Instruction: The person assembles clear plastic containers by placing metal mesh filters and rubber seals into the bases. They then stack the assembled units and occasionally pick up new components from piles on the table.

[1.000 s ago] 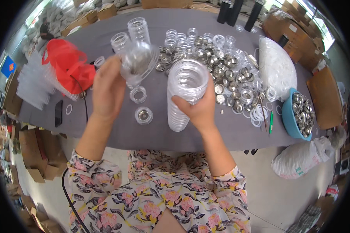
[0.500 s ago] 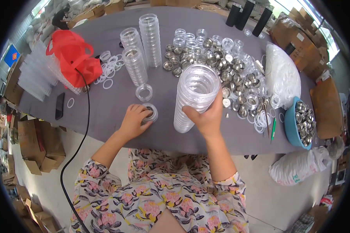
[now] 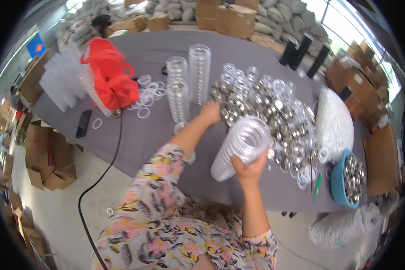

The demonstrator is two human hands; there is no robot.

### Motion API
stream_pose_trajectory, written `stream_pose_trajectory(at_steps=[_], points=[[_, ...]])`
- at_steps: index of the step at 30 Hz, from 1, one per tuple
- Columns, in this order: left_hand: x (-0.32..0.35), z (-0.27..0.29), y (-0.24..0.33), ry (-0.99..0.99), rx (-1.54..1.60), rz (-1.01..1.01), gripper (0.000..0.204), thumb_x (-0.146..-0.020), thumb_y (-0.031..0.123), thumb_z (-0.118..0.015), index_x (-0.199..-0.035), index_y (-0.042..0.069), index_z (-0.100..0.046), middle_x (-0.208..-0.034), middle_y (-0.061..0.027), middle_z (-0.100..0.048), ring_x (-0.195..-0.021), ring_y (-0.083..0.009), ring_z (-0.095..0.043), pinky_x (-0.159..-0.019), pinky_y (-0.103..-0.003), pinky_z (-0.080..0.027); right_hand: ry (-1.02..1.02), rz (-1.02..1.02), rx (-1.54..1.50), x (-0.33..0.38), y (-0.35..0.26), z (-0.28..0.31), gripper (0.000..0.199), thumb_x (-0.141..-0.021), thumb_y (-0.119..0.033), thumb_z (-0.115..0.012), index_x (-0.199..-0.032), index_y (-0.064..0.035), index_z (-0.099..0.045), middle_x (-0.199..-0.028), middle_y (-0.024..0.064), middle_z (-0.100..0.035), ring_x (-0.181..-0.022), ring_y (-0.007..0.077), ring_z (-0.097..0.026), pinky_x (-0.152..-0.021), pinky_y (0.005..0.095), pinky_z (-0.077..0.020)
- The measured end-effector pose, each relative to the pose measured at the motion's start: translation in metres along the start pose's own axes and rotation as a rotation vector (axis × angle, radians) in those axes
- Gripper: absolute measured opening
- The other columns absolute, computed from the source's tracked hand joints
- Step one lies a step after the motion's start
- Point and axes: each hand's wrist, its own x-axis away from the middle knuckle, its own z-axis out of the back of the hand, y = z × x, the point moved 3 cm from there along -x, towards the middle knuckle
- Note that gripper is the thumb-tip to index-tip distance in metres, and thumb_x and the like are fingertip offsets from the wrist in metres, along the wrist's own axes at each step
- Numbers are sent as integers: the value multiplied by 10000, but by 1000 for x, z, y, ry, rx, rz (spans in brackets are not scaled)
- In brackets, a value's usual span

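I have the stack of clear rings [image 3: 231, 157] at the near middle of the scene, tilted so that its open top leans toward the far right; I cannot tell whether its base touches the surface [image 3: 135, 49]. My right hand [image 3: 253, 171] grips it from the right, the thumb across the near side and the other fingers mostly hidden behind, closed round the plastic. My left hand [image 3: 210, 112] reaches past the stack on its left to the left edge of the pile of metal caps [image 3: 274, 118], its fingers curled down; I cannot tell whether they pinch a cap. I judge the step in hand to be getting hold of a single piece there while the right hand steadies the stack. The next move seems to call for a light, narrow pinch that leaves neighbouring caps undisturbed, and an even right grip, since such a tall stack could slip apart if squeezed or tipped. Beyond the left forearm stand upright clear stacks [image 3: 200, 74], with white rings [image 3: 143, 112] and a red bag [image 3: 112, 83] farther left. At the near right sits a blue basin [image 3: 338, 186] of metal pieces, just right of a green pen [image 3: 318, 185].
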Motion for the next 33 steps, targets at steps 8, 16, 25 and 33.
stream_pose_trajectory(at_steps=[8, 16, 25, 33], points=[[37, 16, 8, 218, -159, -189, 147, -735, 140, -574, -849, 98, -656, -869, -59, -630, -889, -237, -559, -815, -390, -396, 52, -103, -194, 1, 5, -2, 933, -549, -140, -757, -1326, 57, -279, -1207, 152, -467, -1107, 248, -500, -958, 362, -398], [130, 156, 28, 353, 1459, -152, 124, -864, 122, -589, -935, 22, -609, -910, -41, -613, -853, -102, -552, -770, -264, -427, 44, 4, -174, 2, 4, -3, 925, -564, -126, -765, -1330, 53, -280, -1211, 156, -469, -1109, 245, -501, -961, 365, -397], [190, 262, 109, 111, 303, -1101, 196, -791, 49, -606, -984, 79, -602, -912, -60, -560, -929, -232, -551, -1009, -472, -310, -28, 10, -204, -8, -14, -11, 883, -582, -124, -800, -1315, 11, -328, -1227, 139, -482, -1129, 243, -495, -960, 363, -399], [178, 262, 117, -111, 80, -1121, 223, -797, 82, -607, -1019, 64, -590, -970, -82, -565, -974, -260, -548, -1037, -498, -278, -31, 60, -114, -8, -8, -6, 868, -602, -159, -821, -1306, 8, -342, -1207, 147, -503, -1098, 252, -525, -927, 362, -430]])
